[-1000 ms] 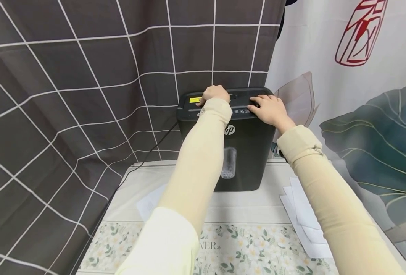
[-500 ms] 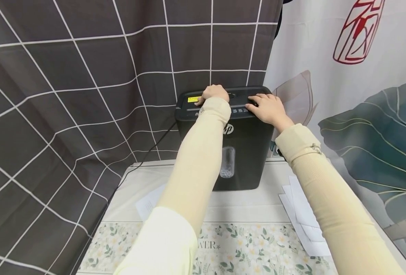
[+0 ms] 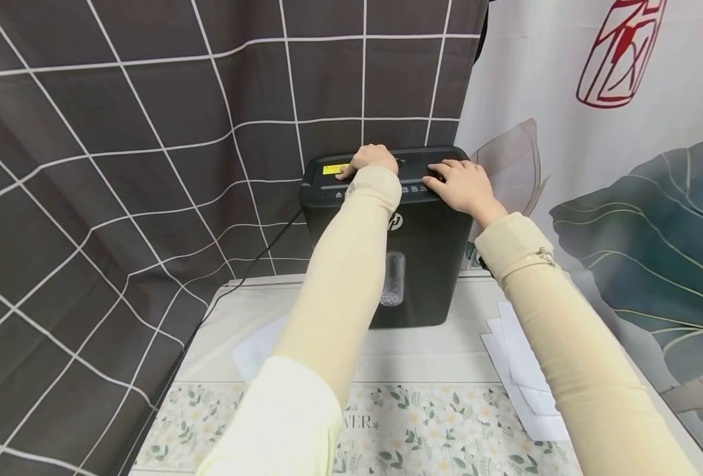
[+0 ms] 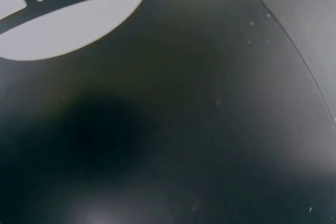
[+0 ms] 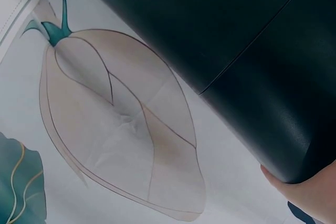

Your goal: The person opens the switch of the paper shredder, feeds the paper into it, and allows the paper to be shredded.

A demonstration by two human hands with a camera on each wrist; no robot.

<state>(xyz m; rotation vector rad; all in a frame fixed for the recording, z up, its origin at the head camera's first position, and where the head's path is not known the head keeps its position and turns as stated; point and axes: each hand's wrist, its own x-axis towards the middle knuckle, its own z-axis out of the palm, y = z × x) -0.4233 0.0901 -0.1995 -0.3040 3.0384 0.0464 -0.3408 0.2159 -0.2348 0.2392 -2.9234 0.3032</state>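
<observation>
A black HP paper shredder [image 3: 427,258] stands upright against the curtain, its front facing me. My left hand [image 3: 376,157] lies on top near the middle of the lid, with most of its fingers hidden behind the hand and cuff. The right hand [image 3: 463,188] rests on the lid's right front edge, thumb toward the printed icons. Pale shreds show in the shredder's small window [image 3: 393,279]. The left wrist view shows only the dark front and part of the round logo [image 4: 79,30]; the right wrist view catches a bit of my right hand [image 5: 312,198] at the shredder's edge.
Several white sheets [image 3: 517,377] lie on the table at the right, partly behind my forearm. Another sheet [image 3: 255,349] is at the left. A black power cord [image 3: 262,254] trails from the shredder along the dark checked curtain [image 3: 179,119].
The head view has shifted very slightly, moving the scene a little up and left. Both hands keep their places on the shredder's lid.
</observation>
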